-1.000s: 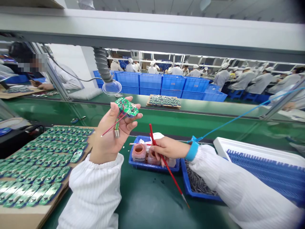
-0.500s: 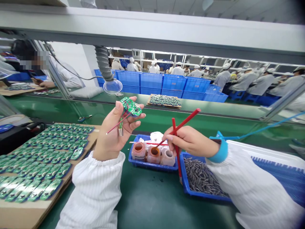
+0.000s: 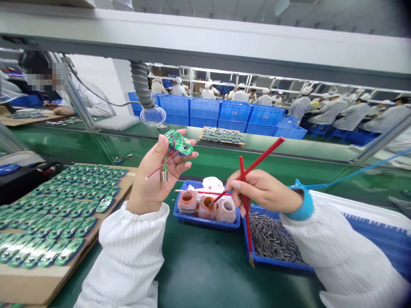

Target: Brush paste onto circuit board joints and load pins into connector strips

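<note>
My left hand is closed around a green circuit board, held up with its components facing me. A red wire and a white connector dangle from it over the palm. My right hand grips two crossed red-handled brushes. One brush slants with its tip in the mouth of the middle jar, which holds orange-brown liquid. The other brush points downward, its bristles beside the bin of metal parts. Another jar and a paler jar flank the middle one in a blue tray.
At left, cardboard carries rows of circuit boards. Small metal parts fill a blue bin at right. A fume hose hangs above the bench. More boards lie beyond, before blue crates and seated people.
My right hand has shifted slightly right with both brushes; the slanted brush's tip moved toward the near right side of the middle jar's mouth. My left hand holds the board nearly still.
</note>
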Tool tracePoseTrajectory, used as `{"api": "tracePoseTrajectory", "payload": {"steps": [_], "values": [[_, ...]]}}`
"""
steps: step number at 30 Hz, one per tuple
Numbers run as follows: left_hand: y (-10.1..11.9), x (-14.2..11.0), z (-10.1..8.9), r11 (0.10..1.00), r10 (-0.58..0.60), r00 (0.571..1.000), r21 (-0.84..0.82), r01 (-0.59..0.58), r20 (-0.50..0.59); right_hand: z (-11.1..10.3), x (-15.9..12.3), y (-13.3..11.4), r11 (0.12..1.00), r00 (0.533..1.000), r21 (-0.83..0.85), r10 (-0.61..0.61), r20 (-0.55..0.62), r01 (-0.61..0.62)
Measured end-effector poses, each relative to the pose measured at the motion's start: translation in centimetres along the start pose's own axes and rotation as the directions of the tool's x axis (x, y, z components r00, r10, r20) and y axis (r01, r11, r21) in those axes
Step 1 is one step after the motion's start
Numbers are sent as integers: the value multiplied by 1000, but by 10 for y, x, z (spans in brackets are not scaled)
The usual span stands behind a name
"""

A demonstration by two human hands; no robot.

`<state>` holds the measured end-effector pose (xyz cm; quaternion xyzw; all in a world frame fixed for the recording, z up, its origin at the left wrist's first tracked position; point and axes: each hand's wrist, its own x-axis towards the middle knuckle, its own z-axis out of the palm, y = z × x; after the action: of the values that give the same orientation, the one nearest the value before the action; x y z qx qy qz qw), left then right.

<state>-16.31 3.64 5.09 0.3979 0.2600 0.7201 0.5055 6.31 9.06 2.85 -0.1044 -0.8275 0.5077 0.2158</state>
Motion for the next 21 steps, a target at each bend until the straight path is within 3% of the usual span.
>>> {"api": "tracePoseTrajectory", "payload": {"steps": [21], "values": [[-5, 3, -1, 993, -108, 994, 41, 108, -1, -9, -11, 4, 998, 998, 60, 32, -47, -29]]}}
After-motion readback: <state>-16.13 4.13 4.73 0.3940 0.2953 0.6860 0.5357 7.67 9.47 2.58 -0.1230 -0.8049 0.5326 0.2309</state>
